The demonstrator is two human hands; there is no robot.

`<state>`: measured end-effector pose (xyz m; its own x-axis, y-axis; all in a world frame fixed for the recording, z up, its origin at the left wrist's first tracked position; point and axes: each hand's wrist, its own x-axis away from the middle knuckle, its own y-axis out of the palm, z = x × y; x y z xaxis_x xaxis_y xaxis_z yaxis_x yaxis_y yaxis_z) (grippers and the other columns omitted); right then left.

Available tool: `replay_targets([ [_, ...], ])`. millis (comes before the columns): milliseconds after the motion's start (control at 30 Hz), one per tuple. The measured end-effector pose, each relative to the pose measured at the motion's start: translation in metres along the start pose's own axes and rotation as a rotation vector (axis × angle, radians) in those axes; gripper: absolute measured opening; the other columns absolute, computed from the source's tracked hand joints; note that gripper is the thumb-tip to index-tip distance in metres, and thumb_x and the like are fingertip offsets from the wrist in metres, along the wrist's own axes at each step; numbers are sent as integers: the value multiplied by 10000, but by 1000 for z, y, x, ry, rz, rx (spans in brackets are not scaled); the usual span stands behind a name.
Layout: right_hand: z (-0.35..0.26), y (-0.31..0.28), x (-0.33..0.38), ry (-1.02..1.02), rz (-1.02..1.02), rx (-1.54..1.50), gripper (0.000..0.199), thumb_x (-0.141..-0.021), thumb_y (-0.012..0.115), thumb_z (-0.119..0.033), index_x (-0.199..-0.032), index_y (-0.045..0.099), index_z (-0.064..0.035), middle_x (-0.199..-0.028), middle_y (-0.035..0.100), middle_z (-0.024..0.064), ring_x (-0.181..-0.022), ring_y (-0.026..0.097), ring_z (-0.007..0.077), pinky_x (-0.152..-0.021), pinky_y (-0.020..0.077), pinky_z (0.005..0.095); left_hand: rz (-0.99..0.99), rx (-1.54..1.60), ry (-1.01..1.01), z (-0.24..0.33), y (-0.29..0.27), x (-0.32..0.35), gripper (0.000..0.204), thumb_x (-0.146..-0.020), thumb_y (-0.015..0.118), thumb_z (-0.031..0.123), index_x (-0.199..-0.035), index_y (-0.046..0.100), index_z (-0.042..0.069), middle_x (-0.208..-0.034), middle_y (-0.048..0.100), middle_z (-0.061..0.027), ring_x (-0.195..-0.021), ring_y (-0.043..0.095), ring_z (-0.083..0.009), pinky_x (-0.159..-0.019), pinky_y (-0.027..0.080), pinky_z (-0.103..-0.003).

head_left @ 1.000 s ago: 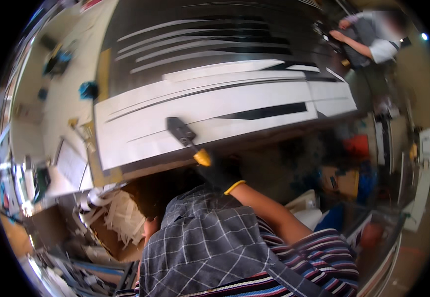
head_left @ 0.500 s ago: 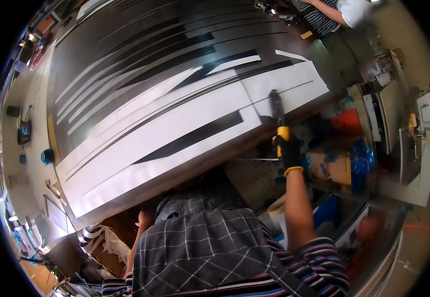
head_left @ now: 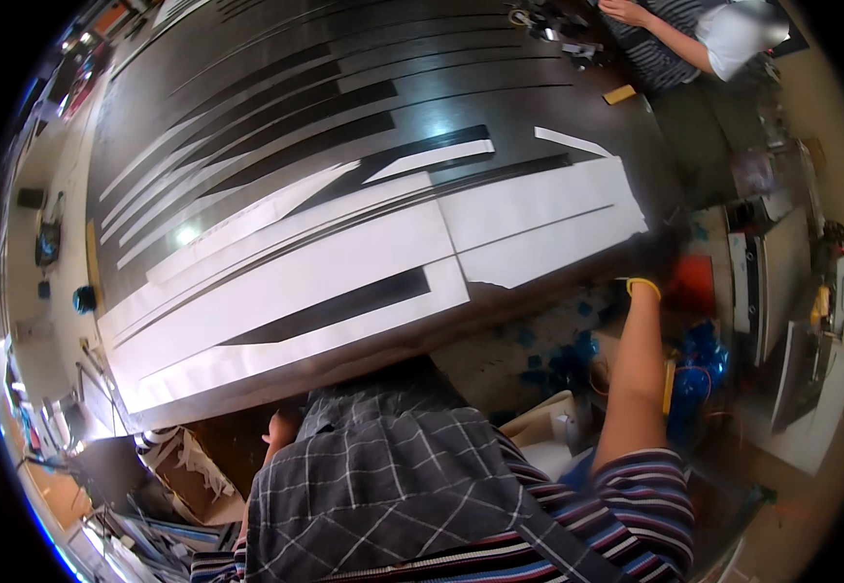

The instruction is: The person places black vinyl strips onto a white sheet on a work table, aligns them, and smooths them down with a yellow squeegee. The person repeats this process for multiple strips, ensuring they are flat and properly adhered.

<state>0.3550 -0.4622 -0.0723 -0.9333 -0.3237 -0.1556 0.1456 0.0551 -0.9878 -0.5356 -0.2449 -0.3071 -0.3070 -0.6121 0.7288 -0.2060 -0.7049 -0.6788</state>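
Observation:
My right hand [head_left: 662,255] wears a black glove with a yellow cuff and is at the right front corner of the dark table [head_left: 441,342]. Its fingers are smeared and dark against the background, so whether it holds a tool is not visible. Beside it lies the end of a long white sheet [head_left: 548,228] with thin dark lines across it. My bare left hand [head_left: 284,426] is low by the table's front edge, next to my checked apron [head_left: 373,466], its fingers mostly hidden. A black tapering strip [head_left: 344,306] lies on the white sheets in front of me.
Several thin strips run across the table's far half. At the far right a co-worker's arm [head_left: 670,39] reaches over a striped garment, near a small yellow block [head_left: 619,94]. A cardboard box [head_left: 194,476] with white scraps stands at lower left; blue plastic [head_left: 704,355] is at right.
My right hand has moved right and slightly up from the sheet's front edge to the table corner. The yellow-handled tool it held no longer shows. The view has shifted a little.

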Motion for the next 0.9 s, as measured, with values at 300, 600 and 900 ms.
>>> replay_targets([
  [300,-202,-101,54,-961,-301,169,295,-731,761,-240,-978,650,-126,-975,635,99,-983,605,292,-856,478,438,20,28,60,39,-23,-7,439,-933,506,344,-1250,609,58,-1280,595,-217,-1137,599,-409,-930,478,-554],
  [600,-177,-73,1,-1322,-565,-247,161,-728,700,-174,-834,604,-100,-796,631,77,-772,629,266,-679,489,386,-154,342,-405,222,-103,50,463,-903,529,412,-1215,670,102,-1307,619,-129,-1232,569,-353,-1006,274,-773],
  [900,-188,-81,-31,-1028,-859,-718,107,-770,678,-27,-812,580,-30,-688,597,73,-632,595,160,-608,473,295,-21,723,-586,316,-74,64,428,-898,510,364,-1181,680,91,-1292,633,-138,-1224,579,-344,-1065,169,-755],
])
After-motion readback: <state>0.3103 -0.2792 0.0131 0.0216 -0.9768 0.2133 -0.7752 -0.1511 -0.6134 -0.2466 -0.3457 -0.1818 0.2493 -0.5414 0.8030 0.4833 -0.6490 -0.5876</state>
